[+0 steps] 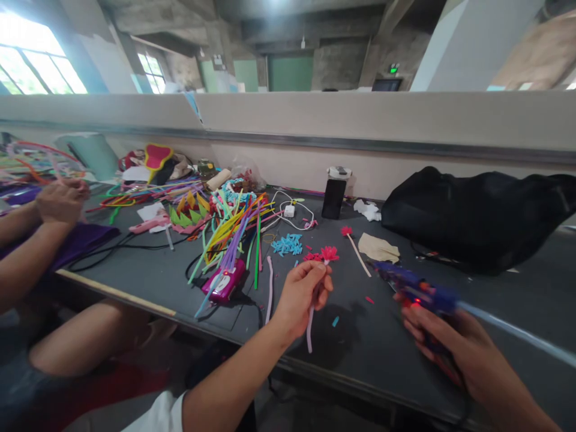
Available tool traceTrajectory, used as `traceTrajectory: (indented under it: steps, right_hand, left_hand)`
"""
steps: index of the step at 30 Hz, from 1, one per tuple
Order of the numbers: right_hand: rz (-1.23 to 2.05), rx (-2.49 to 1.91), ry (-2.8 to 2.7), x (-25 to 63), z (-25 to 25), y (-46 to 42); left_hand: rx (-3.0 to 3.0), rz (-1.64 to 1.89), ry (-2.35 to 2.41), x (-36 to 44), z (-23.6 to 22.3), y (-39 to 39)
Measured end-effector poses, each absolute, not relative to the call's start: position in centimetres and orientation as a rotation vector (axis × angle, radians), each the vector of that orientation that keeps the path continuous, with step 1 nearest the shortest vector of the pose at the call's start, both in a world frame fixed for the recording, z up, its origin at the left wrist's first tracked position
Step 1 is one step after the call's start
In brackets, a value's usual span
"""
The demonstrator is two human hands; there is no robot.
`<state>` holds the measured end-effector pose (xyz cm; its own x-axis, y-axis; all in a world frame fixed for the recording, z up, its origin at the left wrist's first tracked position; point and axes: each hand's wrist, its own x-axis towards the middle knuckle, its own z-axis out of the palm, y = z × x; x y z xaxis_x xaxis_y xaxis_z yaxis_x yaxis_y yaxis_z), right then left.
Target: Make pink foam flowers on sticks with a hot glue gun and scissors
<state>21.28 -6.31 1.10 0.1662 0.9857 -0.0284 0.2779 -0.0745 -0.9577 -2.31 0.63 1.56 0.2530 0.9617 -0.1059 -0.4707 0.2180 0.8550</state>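
Observation:
Between the thumb and fingers of my left hand (306,294) is a pipe-cleaner flower (330,254), its pink-red petals at the top and its pale lilac stem hanging below. My right hand (443,336) is wrapped round a blue glue gun (414,285), with a red light on it and a clear glue stick (517,330) out of its back. The nozzle points left, apart from the flower. Beyond my left hand lie loose red petals (312,257) and a pile of blue pieces (288,244). Another red flower (359,255) on a pale stem lies between my hands.
Bundled pipe cleaners (234,228) and a purple box (224,282) lie left. A dark bottle (333,195), white charger (289,210) and black bag (477,216) stand along the wall. A beige cloth (378,247) sits near the nozzle. A co-worker's hands (60,201) are at far left.

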Motion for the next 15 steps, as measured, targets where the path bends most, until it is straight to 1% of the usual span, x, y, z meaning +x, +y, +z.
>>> traceTrajectory:
  steps: [2, 4, 9, 15]
  right_hand:
    - [1.071, -1.407, -1.169, 20.4, 1.4, -6.7]
    - [1.075, -1.338, -1.18, 19.1, 1.7, -7.0]
    - [0.982, -1.419, -1.273, 16.9, 2.0, -7.3]
    - [0.852, -1.446, -1.345, 16.8, 1.0, -6.7]
  left_hand:
    - [0.799, 1.12, 0.75, -2.2, 1.6, 0.5]
    - [0.785, 1.114, 0.745, -2.1, 1.6, 0.4]
    - [0.769, 1.09, 0.746, -2.1, 1.6, 0.3]
    - [0.782, 1.073, 0.757, -2.0, 1.7, 0.2]
